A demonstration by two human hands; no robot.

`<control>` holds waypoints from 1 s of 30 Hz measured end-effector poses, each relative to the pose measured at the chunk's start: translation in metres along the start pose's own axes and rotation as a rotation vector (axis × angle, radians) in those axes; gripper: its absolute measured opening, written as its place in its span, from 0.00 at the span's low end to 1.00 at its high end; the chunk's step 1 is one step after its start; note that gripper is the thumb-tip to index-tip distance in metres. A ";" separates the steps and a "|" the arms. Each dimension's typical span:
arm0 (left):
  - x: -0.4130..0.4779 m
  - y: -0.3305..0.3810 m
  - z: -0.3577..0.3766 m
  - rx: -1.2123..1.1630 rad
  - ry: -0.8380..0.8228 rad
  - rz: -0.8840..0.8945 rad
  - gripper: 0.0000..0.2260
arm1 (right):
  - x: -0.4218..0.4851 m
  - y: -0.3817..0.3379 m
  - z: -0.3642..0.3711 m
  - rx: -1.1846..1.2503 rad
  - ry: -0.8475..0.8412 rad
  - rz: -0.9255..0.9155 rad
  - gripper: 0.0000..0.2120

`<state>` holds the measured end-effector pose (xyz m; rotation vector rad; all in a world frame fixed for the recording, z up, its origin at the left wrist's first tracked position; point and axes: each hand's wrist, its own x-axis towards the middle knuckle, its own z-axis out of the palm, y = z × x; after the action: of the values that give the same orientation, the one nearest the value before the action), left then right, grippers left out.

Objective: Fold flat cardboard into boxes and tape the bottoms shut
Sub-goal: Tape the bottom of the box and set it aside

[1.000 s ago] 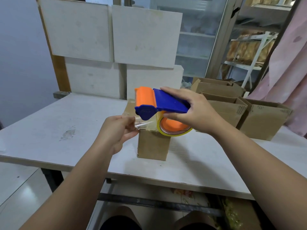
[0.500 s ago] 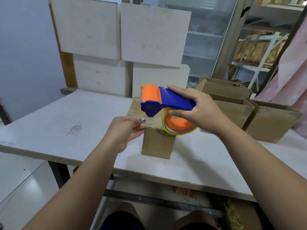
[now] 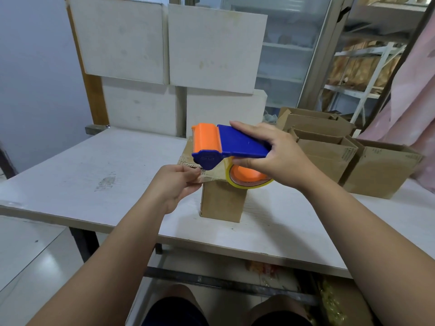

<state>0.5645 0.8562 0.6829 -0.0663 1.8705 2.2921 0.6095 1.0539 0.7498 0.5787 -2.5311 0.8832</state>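
Fingers point(image 3: 189, 171) of the left hand point(image 3: 175, 185) are curled in tight, thumb against forefinger, pinching the loose end of the clear tape point(image 3: 204, 175) at the near left edge of the cardboard box point(image 3: 221, 202). The glossy film lies wrinkled across the box top. The right hand point(image 3: 279, 158) is wrapped round the tape dispenser point(image 3: 237, 144), forefinger laid along the smooth blue plastic handle and thumb tucked beneath it. The dispenser has a ribbed orange roller at its front end and a rounded blue nose that dips low over the box top; whether it touches the cardboard I cannot tell. Under the right palm hangs the roll point(image 3: 247, 182), yellowish tape wound on an orange hub. The box is small, brown and tall-sided, standing upright near the front edge of the white bench point(image 3: 94, 175), whose flat top is scuffed and marked. Further along the bench to the right stand several open boxes point(image 3: 379, 170) of the same plain brown card, flaps up, crowded close together. Behind the bench lean square white panels point(image 3: 211, 48), dull and stained. Metal shelving point(image 3: 353, 74) and a pink cloth point(image 3: 416, 102) fill the far right.
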 end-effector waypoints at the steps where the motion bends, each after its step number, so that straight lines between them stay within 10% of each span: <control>1: 0.001 -0.001 0.000 -0.014 0.000 -0.007 0.03 | 0.001 -0.001 0.000 -0.004 -0.007 0.005 0.29; 17: 0.001 -0.004 0.010 0.384 0.103 0.125 0.06 | 0.005 0.003 -0.003 0.010 -0.033 0.029 0.31; 30: 0.008 -0.017 0.005 0.142 0.057 -0.207 0.06 | 0.002 0.001 0.000 0.026 -0.021 0.038 0.30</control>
<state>0.5599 0.8655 0.6669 -0.2943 1.9468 2.0368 0.6075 1.0541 0.7507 0.5526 -2.5612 0.9300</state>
